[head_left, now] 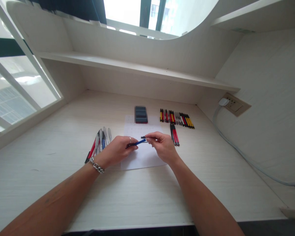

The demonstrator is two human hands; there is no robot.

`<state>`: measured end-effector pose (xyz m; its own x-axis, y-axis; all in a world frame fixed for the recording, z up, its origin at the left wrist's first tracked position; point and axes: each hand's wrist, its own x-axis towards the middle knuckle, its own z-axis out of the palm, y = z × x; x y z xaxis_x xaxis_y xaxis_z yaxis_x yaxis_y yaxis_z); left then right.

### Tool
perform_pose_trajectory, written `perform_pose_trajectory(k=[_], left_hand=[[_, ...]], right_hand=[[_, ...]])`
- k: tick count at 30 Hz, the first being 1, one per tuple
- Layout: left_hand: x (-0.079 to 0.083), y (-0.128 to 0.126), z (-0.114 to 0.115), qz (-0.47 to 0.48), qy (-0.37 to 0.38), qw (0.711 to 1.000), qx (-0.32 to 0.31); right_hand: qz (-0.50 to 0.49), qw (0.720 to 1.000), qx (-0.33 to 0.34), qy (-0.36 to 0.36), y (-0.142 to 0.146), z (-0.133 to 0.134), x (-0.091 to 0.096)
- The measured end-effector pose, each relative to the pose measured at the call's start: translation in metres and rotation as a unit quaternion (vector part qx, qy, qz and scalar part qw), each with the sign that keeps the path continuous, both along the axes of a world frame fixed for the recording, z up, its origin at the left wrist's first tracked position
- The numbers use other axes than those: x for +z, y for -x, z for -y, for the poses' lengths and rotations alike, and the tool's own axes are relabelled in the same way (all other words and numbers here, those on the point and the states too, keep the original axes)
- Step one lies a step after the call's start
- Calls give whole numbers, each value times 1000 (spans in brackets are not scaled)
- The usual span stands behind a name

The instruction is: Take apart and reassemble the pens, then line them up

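Note:
My left hand (121, 149), with a ring and a chain bracelet, is closed around a blue pen (139, 142) that points up to the right. Just right of it, my right hand (162, 146) pinches a thin dark pen part (142, 137) that sticks out leftward from the fingertips. A thin, light sliver shows between the pen's end and the right fingers; what it is cannot be made out. Both hands are over a white paper sheet (137, 161). Several loose pens (100, 139), clear, red, blue and black, lie beside my left hand, partly hidden by it.
A row of pens (176, 118) in yellow, red, black and clear lies at the back right, with several red and black pens (175, 134) below it. A blurred dark box (140, 114) rests at the sheet's top. A cable runs from the wall socket (236, 104) along the right.

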<state>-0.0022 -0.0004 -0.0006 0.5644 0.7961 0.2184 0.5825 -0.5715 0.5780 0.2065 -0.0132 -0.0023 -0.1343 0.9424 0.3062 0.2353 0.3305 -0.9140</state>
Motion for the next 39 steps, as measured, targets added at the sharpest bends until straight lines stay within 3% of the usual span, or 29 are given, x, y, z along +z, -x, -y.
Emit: perform_pose_trajectory(k=[25, 31, 35, 39], left_hand=[[0, -2, 2, 14, 4, 1000, -10], [2, -2, 2, 20, 16, 1000, -15], [2, -1, 1, 31, 27, 999, 10], [1, 0, 0, 74, 45, 996, 30]], right_hand=[[39, 999, 25, -11, -1, 1, 3], [49, 996, 73, 31, -2, 0, 1], [86, 996, 20, 22, -11, -6, -1], [258, 962, -90, -3, -28, -14, -7]])
